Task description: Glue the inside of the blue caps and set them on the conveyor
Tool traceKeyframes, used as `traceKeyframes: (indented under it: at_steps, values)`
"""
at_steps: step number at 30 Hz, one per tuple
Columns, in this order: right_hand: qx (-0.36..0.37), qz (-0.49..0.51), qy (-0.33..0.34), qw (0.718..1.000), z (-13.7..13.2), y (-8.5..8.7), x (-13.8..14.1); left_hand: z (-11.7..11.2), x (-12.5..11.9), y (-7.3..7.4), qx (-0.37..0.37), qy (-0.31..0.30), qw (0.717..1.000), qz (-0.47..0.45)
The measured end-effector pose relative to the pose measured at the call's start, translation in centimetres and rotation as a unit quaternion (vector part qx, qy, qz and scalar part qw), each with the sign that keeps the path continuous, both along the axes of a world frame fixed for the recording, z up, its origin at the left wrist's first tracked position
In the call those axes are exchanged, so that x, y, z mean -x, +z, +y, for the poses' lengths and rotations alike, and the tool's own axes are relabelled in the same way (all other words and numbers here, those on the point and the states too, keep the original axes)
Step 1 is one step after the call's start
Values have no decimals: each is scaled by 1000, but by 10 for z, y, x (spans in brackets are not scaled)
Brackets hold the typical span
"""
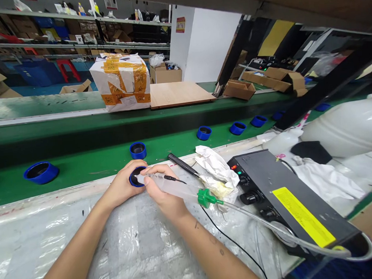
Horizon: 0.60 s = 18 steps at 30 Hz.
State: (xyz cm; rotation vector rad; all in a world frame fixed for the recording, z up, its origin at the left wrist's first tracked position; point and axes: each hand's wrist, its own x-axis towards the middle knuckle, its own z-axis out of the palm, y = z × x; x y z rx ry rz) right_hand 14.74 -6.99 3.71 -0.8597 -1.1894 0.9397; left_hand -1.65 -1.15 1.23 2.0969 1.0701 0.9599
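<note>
Blue plastic cup with black interior, standing on green conveyor belt; further matching cups in a spaced row along the belt toward the right. Clear plastic sheeting covering the bench in front. Left hand: closed, fingers curled round a tilted blue cup, held just above the sheeting near the belt's edge. Right hand: closed in a pinch on clear syringe barrel, its left end close to the cup, contact hidden by the fingers. Fine black tip lying along the barrel, its mounting unclear. Green hose fitting on the barrel's right end, with clear air hose running to grey dispenser controller, yellow label on top. Black ribbed-handle tool and crumpled white wipe, yellow-stained, just beyond the right hand. White cloth and white plastic drum at far right. Likely hazards, by judgement: a tug on the hose pulling the barrel out of the pinch; a cup slipping from curled fingers and rolling onto the belt; the fine tip snagging on the wipe, bending or picking up fibres.
</note>
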Motion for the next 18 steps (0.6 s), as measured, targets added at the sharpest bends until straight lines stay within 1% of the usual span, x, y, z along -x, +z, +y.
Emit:
traceKeyframes:
  at_steps: [5,10,15,18]
  values:
    - [2,7,-4,1000,2,0,-3,0,-1,0,-2,0,1000,2]
    - [19,18,10,1000,2,-1,-3,0,0,-1,-1,-6,1000,-1]
    - [-8,6,11,1000,1,1,-1,-1,-1,1,5,-3,1000,3]
    - [-8,3,5,1000,2,1,-1,0,-1,1,9,-2,1000,5]
